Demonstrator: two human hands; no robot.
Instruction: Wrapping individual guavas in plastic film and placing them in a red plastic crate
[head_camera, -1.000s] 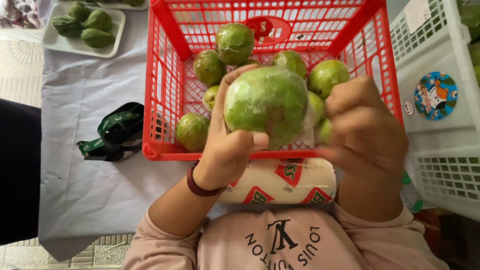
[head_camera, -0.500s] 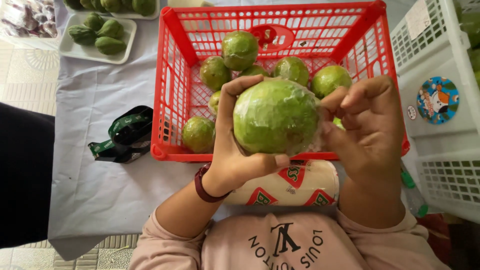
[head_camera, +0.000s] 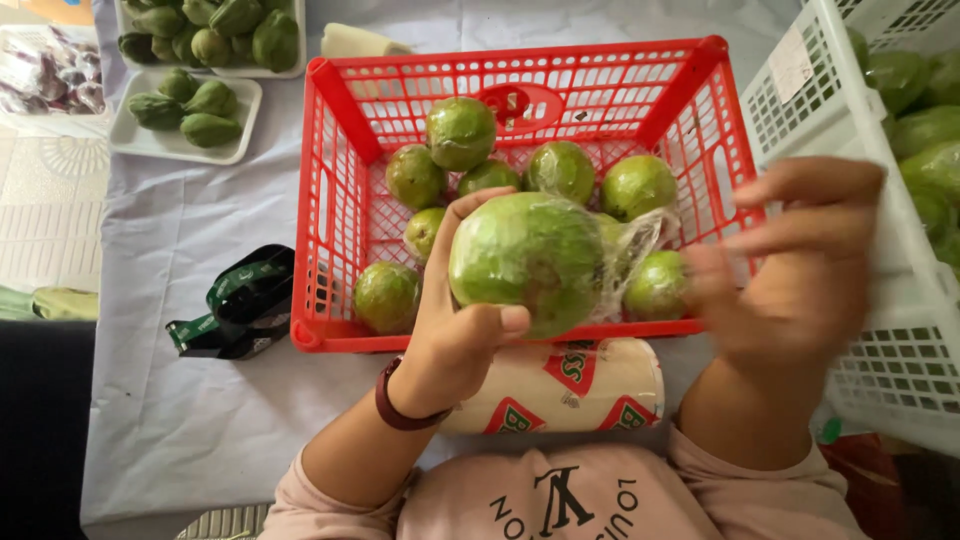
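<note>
The wrapped guava (head_camera: 528, 262) is large, round and pale green, with a few brownish specks, and it sits tight under a shiny skin of clear plastic film (head_camera: 632, 250) that gathers into a loose, crinkled tail at its 3 o'clock side. The left hand (head_camera: 455, 330) is closed on the fruit, thumb pressed across its lower front and fingers curled up behind its 9 o'clock edge, holding it above the front rim of the red plastic basket (head_camera: 330, 200). The right hand (head_camera: 795, 265) is at 3 o'clock of the guava, clear of the fruit itself, its fingers spread and blurred; the film tail reaches toward it, but whether the fingers pinch that film cannot be told. Inside the basket, behind and beside the held fruit, lie smaller wrapped guavas (head_camera: 460, 132), from 9 o'clock round to 2 o'clock. Just below the held guava, at 6 o'clock, a roll of cling film (head_camera: 560, 388) in a red and cream wrapper lies on the pale tablecloth (head_camera: 180, 420) against the person's chest. A black and green tape dispenser (head_camera: 235, 300) rests at 9 o'clock, just left of the basket. White foam trays of green fruit (head_camera: 185, 105) sit at 10 o'clock, and a white plastic crate (head_camera: 880, 340) with more green fruit stands at 3 o'clock.
</note>
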